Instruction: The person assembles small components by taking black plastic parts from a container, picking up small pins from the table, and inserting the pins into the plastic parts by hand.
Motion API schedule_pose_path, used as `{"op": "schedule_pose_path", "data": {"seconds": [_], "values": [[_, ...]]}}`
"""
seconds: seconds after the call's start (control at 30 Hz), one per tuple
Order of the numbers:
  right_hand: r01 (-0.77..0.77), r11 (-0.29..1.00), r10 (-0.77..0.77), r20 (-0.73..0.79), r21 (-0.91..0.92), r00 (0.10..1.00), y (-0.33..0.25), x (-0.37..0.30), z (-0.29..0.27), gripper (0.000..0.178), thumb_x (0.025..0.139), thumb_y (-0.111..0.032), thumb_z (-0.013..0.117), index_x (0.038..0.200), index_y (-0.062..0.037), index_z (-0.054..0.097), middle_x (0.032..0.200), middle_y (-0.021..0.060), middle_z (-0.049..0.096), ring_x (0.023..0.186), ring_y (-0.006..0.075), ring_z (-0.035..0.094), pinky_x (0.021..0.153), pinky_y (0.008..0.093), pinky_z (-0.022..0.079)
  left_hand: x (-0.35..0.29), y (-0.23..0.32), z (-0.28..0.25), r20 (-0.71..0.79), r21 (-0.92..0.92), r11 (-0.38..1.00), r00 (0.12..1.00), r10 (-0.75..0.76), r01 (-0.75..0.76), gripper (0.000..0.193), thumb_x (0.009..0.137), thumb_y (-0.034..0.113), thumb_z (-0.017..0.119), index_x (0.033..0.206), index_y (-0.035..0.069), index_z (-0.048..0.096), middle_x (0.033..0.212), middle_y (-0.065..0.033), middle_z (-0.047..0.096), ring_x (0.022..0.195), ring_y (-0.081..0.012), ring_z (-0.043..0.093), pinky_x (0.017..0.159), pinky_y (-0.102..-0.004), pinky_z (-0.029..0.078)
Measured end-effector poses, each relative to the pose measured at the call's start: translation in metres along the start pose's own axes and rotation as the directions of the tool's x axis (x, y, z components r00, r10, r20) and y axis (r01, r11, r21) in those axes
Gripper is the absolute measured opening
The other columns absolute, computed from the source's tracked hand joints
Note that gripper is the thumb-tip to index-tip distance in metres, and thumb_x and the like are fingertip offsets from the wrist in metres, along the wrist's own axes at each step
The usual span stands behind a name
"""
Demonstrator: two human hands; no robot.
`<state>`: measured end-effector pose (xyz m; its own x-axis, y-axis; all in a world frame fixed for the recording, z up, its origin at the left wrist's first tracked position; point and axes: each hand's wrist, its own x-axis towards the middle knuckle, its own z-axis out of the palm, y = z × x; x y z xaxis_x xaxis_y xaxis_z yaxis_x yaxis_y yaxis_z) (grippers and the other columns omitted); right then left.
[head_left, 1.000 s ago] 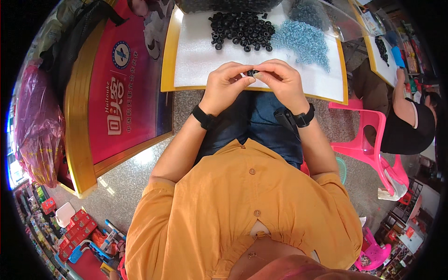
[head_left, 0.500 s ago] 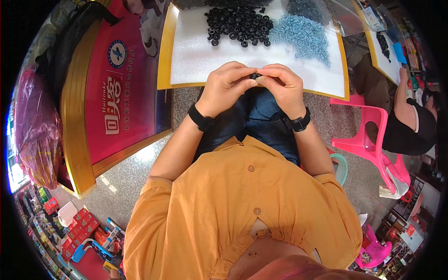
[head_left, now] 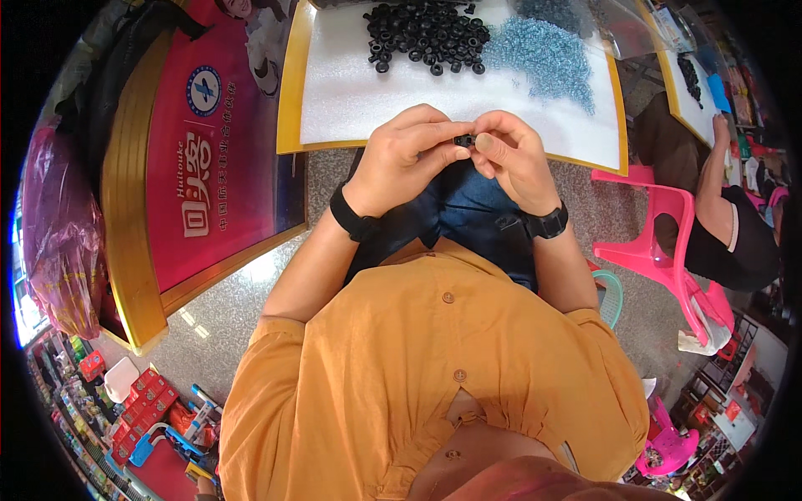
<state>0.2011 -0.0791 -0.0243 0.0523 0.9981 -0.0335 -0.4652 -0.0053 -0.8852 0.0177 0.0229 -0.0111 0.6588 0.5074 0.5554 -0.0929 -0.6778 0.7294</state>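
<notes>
Just past the near edge of the white-topped table, my two hands meet over my lap. Thumb and forefinger of my left hand (head_left: 411, 159) pinch a small black part (head_left: 463, 141), which looks like plastic. On its right side, the bent thumb and forefinger of my right hand (head_left: 520, 159) close on the same part. Its exact shape is mostly covered by my fingertips. Beyond my hands, a pile of small round black parts (head_left: 428, 37) lies on the table. Beside that pile, to the right, spreads a heap of tiny clear-blue pieces (head_left: 543, 63).
The table (head_left: 359, 117) has a yellow edge. At left stands a wooden-framed counter (head_left: 138, 209) with a red printed panel. A pink plastic chair (head_left: 647, 242) is at right, near another person (head_left: 718, 225) at a second table. A green basket (head_left: 611, 296) sits beside my right elbow.
My right hand has turned and shifted slightly right, its fingers more curled. More of the black part now shows between the hands. The view has shifted slightly.
</notes>
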Motion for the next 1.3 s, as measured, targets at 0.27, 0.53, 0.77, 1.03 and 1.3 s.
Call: {"op": "schedule_pose_path", "data": {"seconds": [0.27, 0.53, 0.77, 1.03, 1.3], "values": [[-0.228, 0.974, 0.222, 0.191, 0.011, 0.956, 0.003, -0.001, -0.010, 0.034, 0.103, -0.024, 0.060, 0.123, 0.0031, 0.061, 0.086, 0.0014, 0.061, 0.070, 0.0059, 0.051, 0.058, 0.0204, 0.040, -0.004, -0.004, 0.004, 0.095, -0.014, 1.000, 0.995, 0.000, 0.001, 0.028, 0.079, 0.004, 0.080, 0.107, 0.004, 0.075, 0.082, -0.0057, 0.061, 0.072, -0.0183, 0.059, 0.062, -0.0281, 0.048], [-0.152, 0.986, 0.142, 0.133, 0.069, 0.981, 0.003, 0.003, -0.001, 0.037, 0.104, -0.021, 0.056, 0.134, 0.0020, 0.053, 0.109, 0.0079, 0.064, 0.087, 0.0117, 0.061, 0.071, 0.0251, 0.050, -0.003, -0.009, 0.002, 0.067, 0.003, 0.999, 0.997, -0.035, 0.035, 0.026, 0.081, 0.009, 0.080, 0.105, 0.003, 0.074, 0.087, -0.0057, 0.063, 0.073, -0.0169, 0.060, 0.061, -0.0276, 0.049], [-0.092, 0.980, 0.066, 0.148, 0.178, 0.987, 0.013, 0.005, -0.005, 0.039, 0.104, -0.015, 0.054, 0.140, -0.0011, 0.044, 0.110, 0.0093, 0.063, 0.093, 0.0152, 0.063, 0.082, 0.0298, 0.052, 0.000, -0.003, -0.003, 0.107, 0.013, 0.985, 0.979, -0.173, 0.172, 0.026, 0.081, 0.010, 0.080, 0.106, 0.003, 0.074, 0.092, -0.0059, 0.064, 0.077, -0.0167, 0.065, 0.065, -0.0281, 0.052], [0.004, 0.983, -0.025, 0.109, 0.186, 0.994, 0.026, 0.006, -0.002, 0.026, 0.103, -0.012, 0.055, 0.128, -0.0046, 0.048, 0.106, 0.0089, 0.063, 0.091, 0.0147, 0.062, 0.079, 0.0292, 0.051, -0.002, -0.010, -0.002, 0.133, 0.054, 0.995, 0.987, -0.085, 0.078, 0.023, 0.084, 0.006, 0.077, 0.106, 0.002, 0.072, 0.093, -0.0066, 0.062, 0.079, -0.0170, 0.065, 0.066, -0.0303, 0.053], [-0.090, 0.911, 0.058, 0.091, 0.401, 0.994, 0.020, 0.007, 0.009, 0.023, 0.103, -0.011, 0.056, 0.124, -0.0077, 0.048, 0.104, 0.0097, 0.063, 0.093, 0.0172, 0.064, 0.079, 0.0283, 0.053, 0.002, 0.003, -0.011, 0.190, -0.035, 0.984, 0.968, -0.162, 0.172, 0.024, 0.085, 0.009, 0.076, 0.107, 0.002, 0.072, 0.092, -0.0069, 0.061, 0.076, -0.0170, 0.062, 0.065, -0.0304, 0.050]]}}
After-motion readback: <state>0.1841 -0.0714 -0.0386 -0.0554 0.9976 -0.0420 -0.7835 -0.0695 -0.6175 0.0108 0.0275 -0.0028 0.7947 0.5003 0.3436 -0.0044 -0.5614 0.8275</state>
